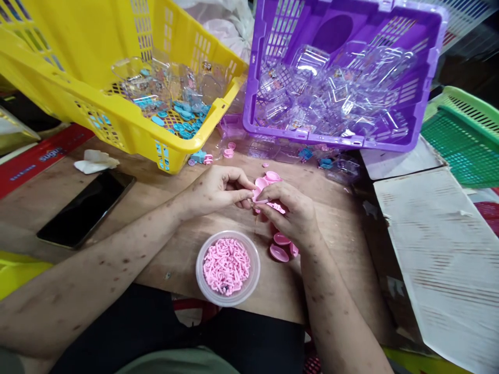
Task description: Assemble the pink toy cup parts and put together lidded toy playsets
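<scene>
Between my two hands is a small pink plastic oval piece [257, 195], pinched from both sides. My left hand [222, 191] grips its left edge with thumb and fingertips; my right hand [290, 209] holds the right edge. Fingers cover part of it, so its full shape is hidden. Behind it on the table lie more pink oval pieces [273, 176]. Several pink oval cups [279, 253] rest beneath my right wrist. Nearer my body stands a round clear tub [255, 270] filled with small pink rod-like parts [226, 265].
A yellow basket [117, 122] with blue pieces and clear packs stands at back left, a purple basket [249, 98] of clear plastic packs at back right. A black phone [86, 208] lies left, near crumpled tissue [95, 161]. Cardboard [432, 244] and a green basket [462, 143] are right.
</scene>
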### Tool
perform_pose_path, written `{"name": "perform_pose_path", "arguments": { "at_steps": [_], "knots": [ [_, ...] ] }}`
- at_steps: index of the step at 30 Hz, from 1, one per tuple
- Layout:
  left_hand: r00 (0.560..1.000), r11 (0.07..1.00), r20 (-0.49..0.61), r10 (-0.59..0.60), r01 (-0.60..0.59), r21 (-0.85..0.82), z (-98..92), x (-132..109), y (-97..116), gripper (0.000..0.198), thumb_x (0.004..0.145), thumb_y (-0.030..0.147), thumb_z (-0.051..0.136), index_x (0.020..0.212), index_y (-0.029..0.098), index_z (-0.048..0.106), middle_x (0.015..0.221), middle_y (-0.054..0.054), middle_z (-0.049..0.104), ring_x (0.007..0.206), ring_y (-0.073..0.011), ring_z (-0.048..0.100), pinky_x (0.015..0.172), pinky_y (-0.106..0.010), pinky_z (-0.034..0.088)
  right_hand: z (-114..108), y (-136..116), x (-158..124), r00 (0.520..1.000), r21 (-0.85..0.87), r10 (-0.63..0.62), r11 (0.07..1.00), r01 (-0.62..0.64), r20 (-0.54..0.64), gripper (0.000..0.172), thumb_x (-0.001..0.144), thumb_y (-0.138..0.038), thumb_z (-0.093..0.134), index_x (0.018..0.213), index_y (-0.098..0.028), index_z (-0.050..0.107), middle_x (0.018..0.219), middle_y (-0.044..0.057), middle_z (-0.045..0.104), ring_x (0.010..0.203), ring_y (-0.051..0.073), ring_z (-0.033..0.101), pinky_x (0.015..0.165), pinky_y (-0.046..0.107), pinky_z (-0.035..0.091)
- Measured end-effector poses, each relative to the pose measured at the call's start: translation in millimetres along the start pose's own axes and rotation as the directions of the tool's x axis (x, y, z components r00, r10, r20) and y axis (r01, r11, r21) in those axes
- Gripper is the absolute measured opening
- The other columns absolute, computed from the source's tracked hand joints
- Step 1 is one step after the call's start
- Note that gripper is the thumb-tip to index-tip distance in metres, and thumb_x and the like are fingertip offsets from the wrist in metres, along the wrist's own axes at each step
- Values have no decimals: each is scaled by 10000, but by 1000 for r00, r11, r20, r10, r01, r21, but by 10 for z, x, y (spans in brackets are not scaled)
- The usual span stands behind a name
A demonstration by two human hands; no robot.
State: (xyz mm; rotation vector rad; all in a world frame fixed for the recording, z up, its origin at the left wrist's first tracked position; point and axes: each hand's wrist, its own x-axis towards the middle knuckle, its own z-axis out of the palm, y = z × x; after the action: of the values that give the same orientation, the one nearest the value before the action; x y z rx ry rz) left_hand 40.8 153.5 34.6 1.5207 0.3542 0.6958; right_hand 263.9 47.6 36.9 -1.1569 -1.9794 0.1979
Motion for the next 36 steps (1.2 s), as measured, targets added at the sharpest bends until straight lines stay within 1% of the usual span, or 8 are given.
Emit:
{"name": "perform_pose_path", "arguments": {
  "at_steps": [7,12,19,23,26,29,33,36],
  "knots": [
    [999,999,20,-37,37,-31,14,41,-52,275,908,375,923,980,126,831,878,-91,852,765,-189,817,741,-297,696,33,-15,28,998,-25,-57,998,56,-27,70,1081,-316,789,1040,-284,741,997,36,839,927,233,810,896,393,680],
    [992,922,-96,82,-38,386,-198,-50,209,264,1038,290,746,1259,157,802,1139,-96,842,914,-198,797,833,-316,664,102,55,53,999,-1,-14,1000,14,49,29,1065,-272,795,1041,-278,780,1014,43,841,968,247,796,933,413,661],
    [992,254,-77,-101,100,962,-474,-294,227,185,1085,201,590,1124,141,761,1134,-138,753,1077,-296,743,1028,-441,600,187,102,-29,957,22,-50,999,45,286,76,1052,-360,835,1062,-286,850,1094,36,863,1027,265,790,1011,489,604],
    [985,118,-31,-171,52,992,-508,-223,-52,212,1070,205,596,1071,159,802,1164,-141,749,1106,-305,753,1024,-419,604,-21,145,-27,988,-115,79,991,-64,133,155,1100,-359,727,1123,-264,847,1163,65,857,1117,282,783,1051,483,601],
    [987,107,24,-159,-7,994,-556,-164,-151,255,1073,213,561,1021,169,807,1132,-131,766,1132,-312,756,1042,-424,604,-58,255,-50,970,-305,241,922,-238,-29,221,1062,-328,712,1216,-246,848,1293,120,824,1210,331,738,1096,529,576],
    [994,153,73,-81,-60,986,-587,-151,-144,279,1077,232,521,1012,156,781,1145,-151,770,1153,-318,757,1076,-447,604,53,326,-78,932,-408,359,858,-313,40,275,1028,-369,771,1276,-277,846,1472,124,762,1305,391,660,1112,617,523],
    [993,409,53,108,-93,908,-507,-162,-60,216,1037,264,560,1058,166,752,1099,-121,795,1030,-268,780,999,-411,637,124,310,-70,910,-434,412,828,-356,41,86,975,-330,841,921,-264,852,1478,94,766,1342,440,595,1107,688,453],
    [979,658,-95,179,-48,751,-353,-127,48,162,989,286,652,1039,175,759,962,-58,811,871,-209,786,842,-322,647,64,271,-40,926,-254,377,894,-369,-19,274,945,-254,799,705,-218,670,1204,99,840,1182,358,693,1027,555,524]
  ]
}}
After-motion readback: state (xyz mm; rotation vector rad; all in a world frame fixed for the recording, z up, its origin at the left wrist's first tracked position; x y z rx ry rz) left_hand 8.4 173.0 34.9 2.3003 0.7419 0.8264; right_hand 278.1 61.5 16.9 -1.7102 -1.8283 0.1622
